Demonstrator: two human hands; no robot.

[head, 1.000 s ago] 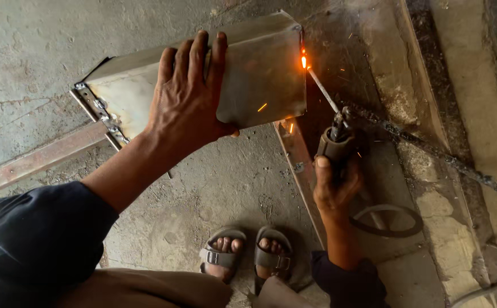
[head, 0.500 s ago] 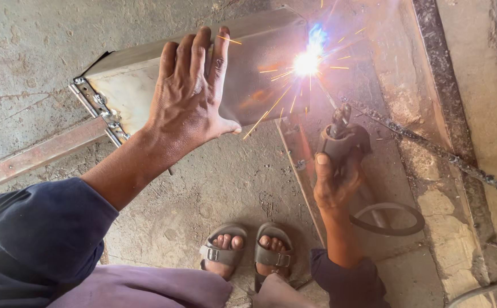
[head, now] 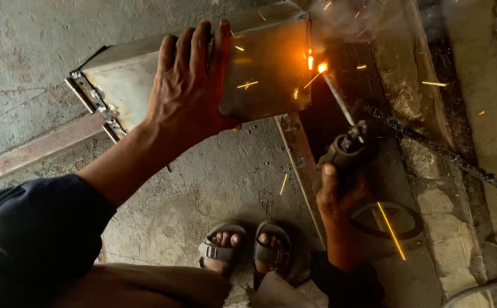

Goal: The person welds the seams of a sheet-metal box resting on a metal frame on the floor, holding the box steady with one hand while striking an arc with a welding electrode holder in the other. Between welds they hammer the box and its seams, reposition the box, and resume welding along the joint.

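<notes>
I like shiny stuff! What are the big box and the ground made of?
The grey rectangular sheet box looks like bare steel: dull sheen, orange glow reflecting, sparks at its corner. The rough grey floor looks like concrete: mottled, matte, gritty.

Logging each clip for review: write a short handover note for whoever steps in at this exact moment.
Left hand: flat on the sheet-metal box, steadying it.
Right hand: gripping the electrode holder; rod tip glows at the box's right edge, sparks flying.
Box stands on the concrete floor beside a metal frame.
Done: weld begun at that upper corner.
Left: how much of the seam remains cannot be told.
</notes>
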